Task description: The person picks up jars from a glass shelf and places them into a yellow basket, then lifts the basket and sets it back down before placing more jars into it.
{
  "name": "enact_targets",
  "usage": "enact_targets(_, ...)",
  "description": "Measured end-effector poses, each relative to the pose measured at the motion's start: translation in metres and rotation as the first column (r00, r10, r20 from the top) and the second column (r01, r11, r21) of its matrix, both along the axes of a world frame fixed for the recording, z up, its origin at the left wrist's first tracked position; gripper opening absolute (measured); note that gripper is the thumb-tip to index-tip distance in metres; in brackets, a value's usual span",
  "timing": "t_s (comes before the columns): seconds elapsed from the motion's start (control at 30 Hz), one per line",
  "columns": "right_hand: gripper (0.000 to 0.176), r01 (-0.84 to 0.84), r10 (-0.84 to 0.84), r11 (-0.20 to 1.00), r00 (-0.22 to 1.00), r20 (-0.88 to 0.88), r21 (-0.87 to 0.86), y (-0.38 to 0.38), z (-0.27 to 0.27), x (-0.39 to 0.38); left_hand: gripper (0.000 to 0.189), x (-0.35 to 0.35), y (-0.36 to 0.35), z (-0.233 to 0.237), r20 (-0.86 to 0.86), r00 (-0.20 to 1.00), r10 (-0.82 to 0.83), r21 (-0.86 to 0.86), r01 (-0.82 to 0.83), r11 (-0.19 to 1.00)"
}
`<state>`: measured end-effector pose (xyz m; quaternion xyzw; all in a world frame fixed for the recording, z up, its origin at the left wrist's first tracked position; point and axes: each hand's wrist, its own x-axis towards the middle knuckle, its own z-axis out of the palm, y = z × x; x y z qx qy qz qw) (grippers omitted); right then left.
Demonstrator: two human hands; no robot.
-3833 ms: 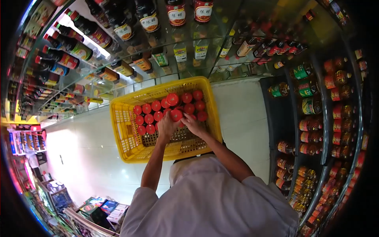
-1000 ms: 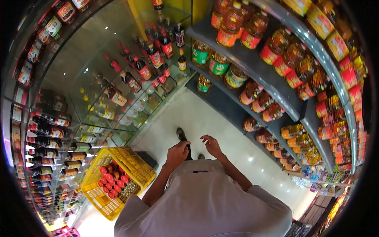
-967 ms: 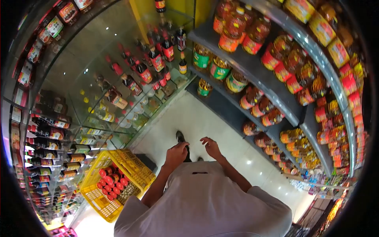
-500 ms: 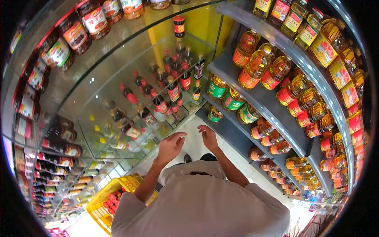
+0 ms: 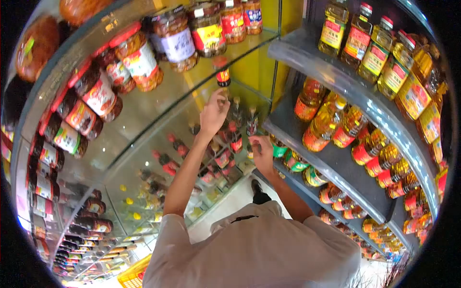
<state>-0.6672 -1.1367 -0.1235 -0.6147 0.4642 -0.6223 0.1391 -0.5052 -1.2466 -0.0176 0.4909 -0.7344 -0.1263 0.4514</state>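
Left hand nearer, small jar just past its fingertips

The small jar (image 5: 222,77) is standing upright on the glass shelving (image 5: 139,127), on a level I cannot tell, just beyond the fingertips of the left hand (image 5: 214,113) and almost straight up the view. Its long axis is running up and down, the red cap pointing away from the hand. Whether the fingers are touching its base, I cannot tell. They are bending loosely, partly spread, holding nothing visible

The right hand (image 5: 261,152) is hanging lower and farther from the jar, near a dark bottle (image 5: 252,122); its fingers are curling, too blurred to tell how wide, with nothing showing in them. Bigger jars (image 5: 175,41) are lining the shelf above, and oil bottles (image 5: 321,127) are filling the rack (image 5: 360,180) at right
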Motion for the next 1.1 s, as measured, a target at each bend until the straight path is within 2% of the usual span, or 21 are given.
enact_targets(0.03, 0.022, -0.022, 0.022, 0.999, 1.000, 0.002, -0.029, -0.020, 0.005, 0.000, 0.039, -0.001, -0.027, -0.007, 0.010, 1.000, 0.001, -0.016, -0.001, 1.000)
enact_targets(0.13, 0.026, -0.034, 0.032, 0.999, 0.998, -0.048, -0.038, -0.070, 0.014, -0.002, 0.070, -0.009, -0.085, 0.001, 0.040, 0.994, 0.105, 0.288, -0.112, 0.951)
enact_targets(0.17, 0.027, -0.057, 0.057, 0.998, 0.996, -0.068, 0.009, -0.083, 0.019, -0.004, 0.070, -0.014, -0.102, 0.001, 0.045, 0.994, 0.098, 0.270, -0.107, 0.957)
enact_targets(0.23, 0.031, -0.084, 0.082, 0.996, 0.992, -0.094, -0.023, -0.109, 0.021, -0.008, 0.069, -0.021, -0.144, -0.021, -0.020, 0.991, 0.134, 0.015, -0.134, 0.991)
enact_targets(0.27, 0.032, -0.102, 0.101, 0.995, 0.989, -0.104, -0.005, -0.120, 0.022, -0.008, 0.065, -0.015, -0.182, -0.053, -0.059, 0.981, 0.186, -0.092, -0.191, 0.977)
enact_targets(0.37, 0.035, -0.114, 0.118, 0.993, 0.973, -0.198, 0.034, -0.155, 0.011, -0.011, 0.055, -0.011, -0.243, -0.077, -0.086, 0.994, 0.070, 0.018, -0.069, 0.997)
enact_targets(0.4, 0.036, -0.167, 0.178, 0.982, 0.974, -0.143, 0.085, -0.165, 0.007, -0.010, 0.047, -0.015, -0.240, -0.080, -0.265, 0.964, 0.013, -0.071, -0.033, 0.997)
enact_targets(0.43, 0.036, -0.222, 0.235, 0.966, 0.968, -0.084, 0.135, -0.174, 0.003, -0.008, 0.047, -0.023, -0.225, -0.066, -0.267, 0.963, 0.017, -0.076, -0.039, 0.996)
enact_targets(0.5, 0.041, -0.238, 0.245, 0.965, 0.968, -0.053, 0.107, -0.193, -0.005, -0.005, 0.041, -0.033, -0.204, -0.043, -0.254, 0.952, 0.171, 0.018, -0.172, 0.985)
enact_targets(0.53, 0.043, -0.251, 0.259, 0.953, 0.965, -0.029, 0.172, -0.199, -0.005, -0.003, 0.041, -0.030, -0.206, -0.037, -0.414, 0.890, -0.189, -0.104, 0.160, 0.982)
enact_targets(0.63, 0.053, -0.255, 0.265, 0.942, 0.964, -0.017, 0.220, -0.207, -0.006, 0.006, 0.041, -0.023, -0.178, -0.033, -0.361, 0.928, -0.095, 0.036, 0.115, 0.993)
enact_targets(0.67, 0.060, -0.230, 0.241, 0.952, 0.970, -0.031, 0.203, -0.206, 0.002, 0.009, 0.041, -0.021, -0.180, -0.031, -0.291, 0.956, 0.029, 0.133, 0.010, 0.991)
enact_targets(0.7, 0.060, -0.242, 0.253, 0.951, 0.967, -0.035, 0.193, -0.204, 0.010, 0.010, 0.041, -0.016, -0.175, -0.032, -0.292, 0.956, 0.038, 0.122, -0.003, 0.992)
enact_targets(0.77, 0.074, -0.127, 0.136, 0.989, 0.984, -0.119, 0.076, -0.184, 0.037, 0.014, 0.047, -0.024, -0.104, 0.025, -0.276, 0.961, -0.029, 0.129, 0.066, 0.989)
enact_targets(0.83, 0.076, -0.180, 0.181, 0.983, 0.982, -0.052, 0.024, -0.175, 0.044, 0.022, 0.052, -0.008, -0.067, 0.032, -0.281, 0.959, -0.035, 0.224, 0.101, 0.969)
enact_targets(0.87, 0.077, -0.399, 0.393, 0.911, 0.917, 0.073, 0.102, -0.163, 0.056, 0.022, 0.057, -0.003, -0.044, 0.037, -0.291, 0.955, -0.061, 0.314, 0.155, 0.937)
enact_targets(0.9, 0.077, -0.599, 0.566, 0.786, 0.797, 0.212, 0.154, -0.146, 0.068, 0.021, 0.067, -0.009, -0.002, 0.066, -0.181, 0.982, -0.061, 0.128, 0.085, 0.988)
enact_targets(0.97, 0.074, -0.634, 0.614, 0.749, 0.773, 0.158, 0.189, -0.101, 0.083, 0.023, 0.075, 0.002, 0.054, 0.059, -0.098, 0.990, 0.097, 0.233, -0.072, 0.970)
enact_targets(1.03, 0.072, -0.861, 0.798, 0.467, 0.509, 0.322, 0.203, -0.054, 0.076, 0.028, 0.081, 0.010, 0.112, 0.032, -0.028, 0.987, 0.161, 0.213, -0.151, 0.965)
enact_targets(1.07, 0.072, -0.862, 0.798, 0.461, 0.507, 0.325, 0.212, -0.032, 0.062, 0.032, 0.084, 0.017, 0.138, 0.014, 0.020, 0.990, 0.141, 0.127, -0.142, 0.982)
enact_targets(1.1, 0.072, -0.849, 0.830, 0.484, 0.522, 0.196, 0.212, -0.007, 0.044, 0.035, 0.088, 0.024, 0.162, -0.005, 0.067, 0.990, 0.123, 0.043, -0.126, 0.991)
